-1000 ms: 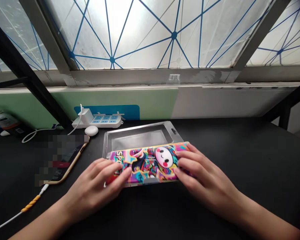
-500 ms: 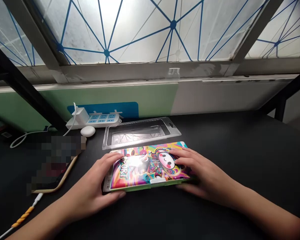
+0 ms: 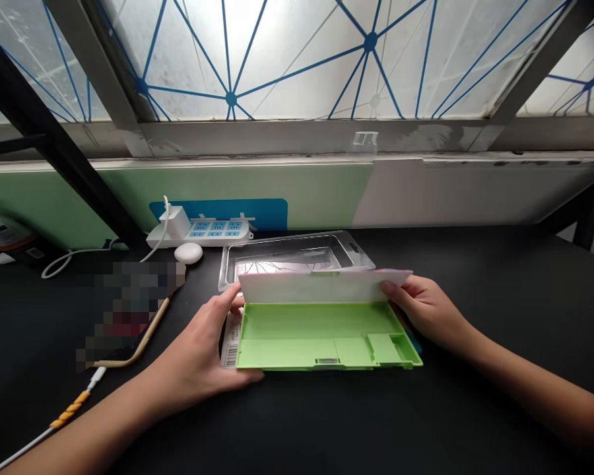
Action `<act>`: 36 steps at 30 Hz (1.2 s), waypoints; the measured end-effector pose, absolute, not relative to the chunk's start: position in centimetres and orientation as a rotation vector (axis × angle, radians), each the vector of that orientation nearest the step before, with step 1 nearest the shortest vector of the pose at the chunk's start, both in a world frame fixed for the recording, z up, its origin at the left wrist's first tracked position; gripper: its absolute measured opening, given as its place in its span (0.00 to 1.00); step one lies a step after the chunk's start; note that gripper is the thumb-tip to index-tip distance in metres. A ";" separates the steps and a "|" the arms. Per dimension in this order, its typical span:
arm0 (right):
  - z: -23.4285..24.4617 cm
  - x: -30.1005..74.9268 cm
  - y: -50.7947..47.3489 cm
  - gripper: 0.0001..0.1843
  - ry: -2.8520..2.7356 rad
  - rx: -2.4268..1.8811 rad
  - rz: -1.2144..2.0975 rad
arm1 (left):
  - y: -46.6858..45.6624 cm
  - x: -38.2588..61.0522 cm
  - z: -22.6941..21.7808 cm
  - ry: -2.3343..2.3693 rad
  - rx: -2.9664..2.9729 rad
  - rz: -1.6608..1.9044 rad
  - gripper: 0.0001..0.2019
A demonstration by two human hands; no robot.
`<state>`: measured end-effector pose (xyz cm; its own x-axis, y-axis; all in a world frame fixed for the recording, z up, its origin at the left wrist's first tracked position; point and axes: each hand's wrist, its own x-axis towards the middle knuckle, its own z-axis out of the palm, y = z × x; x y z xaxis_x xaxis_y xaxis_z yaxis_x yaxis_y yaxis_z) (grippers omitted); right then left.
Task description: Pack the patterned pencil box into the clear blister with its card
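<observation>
The left hand (image 3: 198,343) grips an open green pencil box (image 3: 287,336) on the black counter (image 3: 499,284); the right hand (image 3: 422,310) pinches its raised lid (image 3: 317,287), before a clear plastic tray (image 3: 297,254). A phone (image 3: 129,310) is pixelated.

The open plastic pencil box (image 3: 327,340) is bright lime green inside, its lid lining (image 3: 317,287) plain white. The surface (image 3: 499,409) is matte black. The frosted window (image 3: 297,59) carries a web of blue lines meeting in star-like knots. The power strip (image 3: 218,232) is white and blue, against a blue panel (image 3: 272,214). Yellow-orange spiral wrap marks the white cable (image 3: 70,409) toward the surface's front left corner.
</observation>
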<state>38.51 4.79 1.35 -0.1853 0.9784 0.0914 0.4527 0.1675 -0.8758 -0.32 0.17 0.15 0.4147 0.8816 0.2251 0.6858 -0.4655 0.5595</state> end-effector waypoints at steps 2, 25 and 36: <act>1.3 38.2 5.4 0.23 -1.675 -1.372 1.026 | 0.2 -0.4 0.3 1.369 2.237 0.683 0.63; 2.5 38.6 1.8 0.24 -2.317 -0.825 0.008 | 0.5 0.2 1.9 1.349 2.133 0.596 0.28; 3.0 38.2 2.6 0.12 -2.165 -1.122 0.253 | 0.7 1.7 2.0 1.299 2.371 0.538 0.17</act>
<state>38.25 2.61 2.96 -0.4005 0.7815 0.4784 0.6502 0.6102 -0.4525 1.71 0.65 2.03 0.4989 0.8542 0.1463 0.7079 -0.4990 0.4999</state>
